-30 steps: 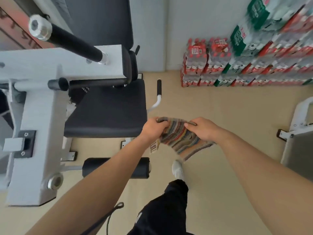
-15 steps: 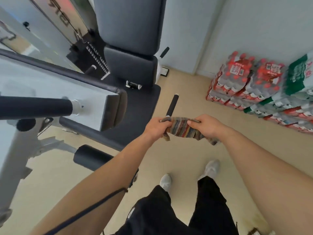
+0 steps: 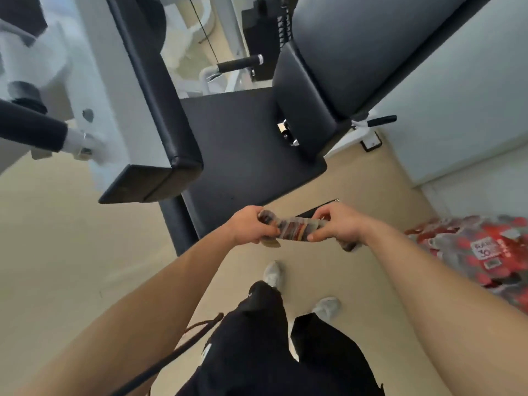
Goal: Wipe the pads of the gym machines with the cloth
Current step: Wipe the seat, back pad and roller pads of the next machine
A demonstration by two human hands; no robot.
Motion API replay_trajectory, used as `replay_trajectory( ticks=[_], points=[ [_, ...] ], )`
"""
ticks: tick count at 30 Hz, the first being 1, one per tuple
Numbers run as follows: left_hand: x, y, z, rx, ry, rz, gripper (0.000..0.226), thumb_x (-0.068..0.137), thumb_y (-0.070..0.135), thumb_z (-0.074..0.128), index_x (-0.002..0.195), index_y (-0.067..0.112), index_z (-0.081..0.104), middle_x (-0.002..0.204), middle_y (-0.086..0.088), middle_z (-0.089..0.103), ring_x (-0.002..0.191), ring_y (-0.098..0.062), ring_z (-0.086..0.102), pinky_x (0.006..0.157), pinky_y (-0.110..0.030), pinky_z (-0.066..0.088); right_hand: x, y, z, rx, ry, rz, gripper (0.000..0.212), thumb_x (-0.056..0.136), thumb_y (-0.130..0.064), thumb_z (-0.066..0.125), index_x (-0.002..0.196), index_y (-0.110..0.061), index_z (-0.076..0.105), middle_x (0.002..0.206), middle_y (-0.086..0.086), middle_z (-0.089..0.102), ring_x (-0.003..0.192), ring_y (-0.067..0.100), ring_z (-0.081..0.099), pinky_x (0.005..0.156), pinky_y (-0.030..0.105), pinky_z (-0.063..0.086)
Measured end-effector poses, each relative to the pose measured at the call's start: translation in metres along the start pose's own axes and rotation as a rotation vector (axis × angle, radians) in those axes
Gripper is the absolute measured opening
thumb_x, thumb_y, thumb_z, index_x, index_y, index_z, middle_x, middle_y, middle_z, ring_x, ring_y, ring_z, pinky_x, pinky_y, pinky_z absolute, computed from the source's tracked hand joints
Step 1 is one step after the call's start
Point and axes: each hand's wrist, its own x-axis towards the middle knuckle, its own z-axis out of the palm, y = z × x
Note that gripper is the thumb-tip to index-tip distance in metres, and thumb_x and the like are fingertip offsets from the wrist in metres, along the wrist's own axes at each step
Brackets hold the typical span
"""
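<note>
A striped, many-coloured cloth [image 3: 295, 230] is bunched into a narrow band and held in the air in front of me. My left hand [image 3: 251, 225] grips its left end and my right hand [image 3: 340, 227] grips its right end. Just beyond the hands lies the black seat pad [image 3: 243, 147] of a gym machine. A black back pad [image 3: 371, 44] rises at the upper right, with a smaller black pad [image 3: 308, 104] below it. Another long black pad [image 3: 154, 90] on the white arm stands to the left of the seat.
The white machine frame [image 3: 94, 90] and a black roller handle [image 3: 28, 128] fill the left. Packs of red-capped bottles [image 3: 480, 252] lie on the floor at the right, by a pale wall [image 3: 463, 110]. My legs and white shoes [image 3: 273, 274] stand on beige floor.
My view has swung closer over the seat pad, with the bottle packs sliding to the right edge. The cloth, hanging loose a second ago, is now gathered tight between both hands.
</note>
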Motion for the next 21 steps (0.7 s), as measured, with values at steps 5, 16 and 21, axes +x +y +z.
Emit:
replay_trajectory(
  ticks=[5,16,21],
  points=[
    [0.036,0.011,-0.024,-0.123,0.363,-0.030,0.015,0.082,0.025,0.076,0.088,0.016,0.067,0.085,0.000,0.071,0.081,-0.018,0.068,0.072,-0.033,0.057,0.050,-0.035,-0.043,-0.168,-0.051,-0.051,0.009,0.089,-0.026,0.072,0.096,-0.019,0.071,0.087,0.002,0.070,0.082,0.020,0.067,0.071,0.032,0.053],
    [0.106,0.054,-0.121,-0.125,1.236,0.079,0.018,0.087,0.026,0.073,0.100,0.022,0.062,0.110,0.005,0.061,0.093,-0.005,0.059,0.086,-0.026,0.055,0.163,-0.154,-0.113,-0.281,0.508,-0.424,0.028,0.099,-0.026,0.055,0.127,-0.027,0.058,0.123,-0.001,0.066,0.103,0.024,0.063,0.071,0.033,0.042],
    [0.142,0.016,-0.075,0.102,0.999,-0.202,0.025,0.092,0.040,0.065,0.105,0.021,0.057,0.125,0.004,0.051,0.096,-0.011,0.058,0.084,-0.034,0.056,0.220,-0.087,-0.067,-0.485,0.376,-0.328,0.032,0.095,-0.024,0.053,0.128,-0.025,0.057,0.120,0.005,0.060,0.102,0.030,0.061,0.079,0.041,0.050]
  ],
)
